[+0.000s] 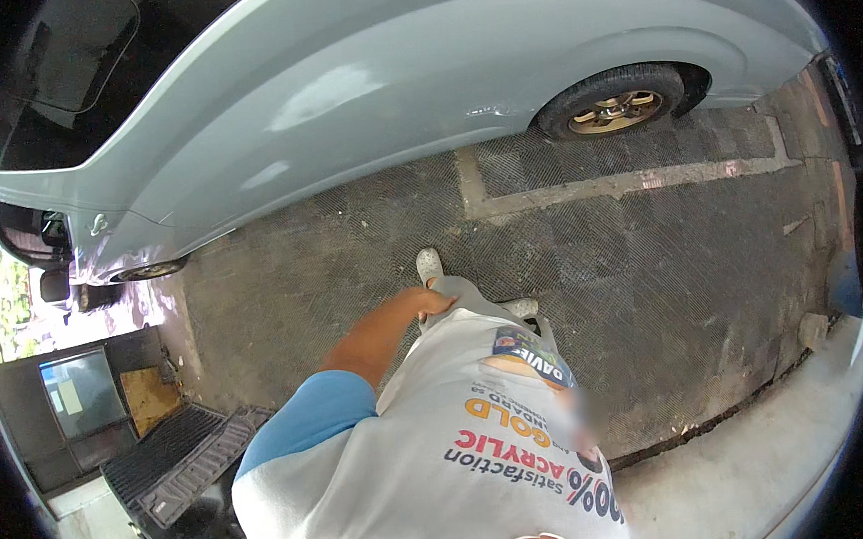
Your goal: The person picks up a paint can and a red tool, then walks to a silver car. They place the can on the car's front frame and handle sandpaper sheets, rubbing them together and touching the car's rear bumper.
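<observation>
My left hand [427, 302] lies against the upper leg of my grey shorts [467, 292]. Its fingers are mostly hidden at the cloth, so I cannot tell whether they are open or closed; no tool shows in it. My right hand is not in view. Below me, one light-coloured shoe [429, 265] stands on the textured floor, and part of the other shoe [521, 307] shows beside the shorts. Ahead stretches a silver-grey car [365, 127], apart from my hand, with a bronze-rimmed wheel [618, 104] at the right.
A dark patterned floor [665, 247] lies between me and the car. Black ribbed plastic pieces [203, 462] are stacked at the lower left, near a wooden board [152, 401] and a framed glass panel [82, 395]. A pale ledge [751, 409] runs along the right.
</observation>
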A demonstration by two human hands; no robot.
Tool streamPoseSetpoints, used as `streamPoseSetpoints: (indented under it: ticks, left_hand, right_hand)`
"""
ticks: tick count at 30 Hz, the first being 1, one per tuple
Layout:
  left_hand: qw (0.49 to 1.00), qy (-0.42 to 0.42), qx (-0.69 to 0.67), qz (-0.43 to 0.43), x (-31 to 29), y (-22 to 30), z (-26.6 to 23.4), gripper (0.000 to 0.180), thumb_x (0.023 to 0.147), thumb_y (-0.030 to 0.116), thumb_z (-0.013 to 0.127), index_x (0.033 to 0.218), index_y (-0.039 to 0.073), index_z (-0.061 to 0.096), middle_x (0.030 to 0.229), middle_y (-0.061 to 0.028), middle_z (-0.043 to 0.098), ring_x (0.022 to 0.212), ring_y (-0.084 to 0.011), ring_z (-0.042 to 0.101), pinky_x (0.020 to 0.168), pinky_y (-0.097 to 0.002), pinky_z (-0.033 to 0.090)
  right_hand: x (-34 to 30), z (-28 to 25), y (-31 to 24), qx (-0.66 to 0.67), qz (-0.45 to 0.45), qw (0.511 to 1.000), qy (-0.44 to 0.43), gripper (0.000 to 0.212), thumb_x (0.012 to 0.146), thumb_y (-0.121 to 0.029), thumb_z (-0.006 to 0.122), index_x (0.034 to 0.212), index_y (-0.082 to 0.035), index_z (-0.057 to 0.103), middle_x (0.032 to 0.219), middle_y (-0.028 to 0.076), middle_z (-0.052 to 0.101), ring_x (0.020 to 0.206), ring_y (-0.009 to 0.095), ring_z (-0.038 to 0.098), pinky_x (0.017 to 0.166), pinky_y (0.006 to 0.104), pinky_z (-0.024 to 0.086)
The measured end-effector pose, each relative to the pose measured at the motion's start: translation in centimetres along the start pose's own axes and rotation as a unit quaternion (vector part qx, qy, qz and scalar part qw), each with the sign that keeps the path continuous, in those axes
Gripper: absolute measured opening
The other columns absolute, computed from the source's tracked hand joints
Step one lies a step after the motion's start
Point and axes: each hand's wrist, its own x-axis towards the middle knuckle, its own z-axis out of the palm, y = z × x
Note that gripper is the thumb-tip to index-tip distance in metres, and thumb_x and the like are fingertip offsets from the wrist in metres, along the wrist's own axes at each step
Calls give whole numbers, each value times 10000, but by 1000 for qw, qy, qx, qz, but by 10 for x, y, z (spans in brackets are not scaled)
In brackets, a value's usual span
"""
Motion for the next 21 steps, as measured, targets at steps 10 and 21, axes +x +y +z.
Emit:
streamPoseSetpoints:
  ticks: [10,21]
  left_hand:
    - [925,77,353,116,-51,287,1,935,1070,795,369,1394,-8,722,1390,-289,714,1276,-434,701,1094,-529,536]
    - [894,41,-77,439,-33,588,71,711,1074,458,726,1565,-11,517,1523,-168,617,1282,-235,688,1113,-395,525]
  right_hand:
    - [56,-83,80,114,-20,989,88,516,991,-443,700,986,63,799,1000,346,754,976,555,728,881,609,563]
    - [87,-352,24,550,-115,767,309,425,1047,-376,748,1097,45,778,939,188,755,854,280,707,800,396,540]
